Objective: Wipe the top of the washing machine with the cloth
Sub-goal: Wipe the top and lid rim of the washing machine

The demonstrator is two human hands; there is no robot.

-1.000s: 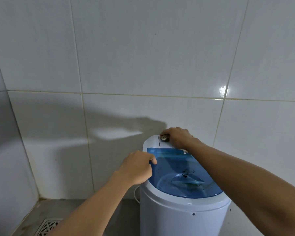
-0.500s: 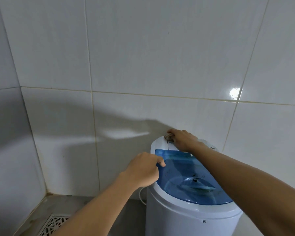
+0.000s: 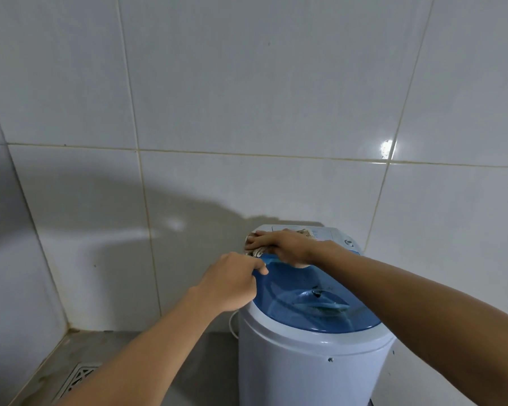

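A small white washing machine (image 3: 305, 364) with a translucent blue lid (image 3: 311, 300) stands against the tiled wall. My right hand (image 3: 282, 246) lies flat on a beige cloth (image 3: 255, 252) at the back left of the top, where the white control panel (image 3: 329, 233) meets the lid. The cloth peeks out under the fingers and behind the knuckles. My left hand (image 3: 230, 281) is curled, its fingers pinching the lid's left edge.
White tiled walls (image 3: 247, 98) rise right behind and to the left of the machine. A metal floor drain (image 3: 77, 376) sits in the grey floor at lower left. A thin white cord (image 3: 233, 323) hangs beside the machine.
My right hand slid with the cloth from the back corner forward onto the lid's rear edge, and more cloth shows. The left hand has stayed on the lid's left rim.
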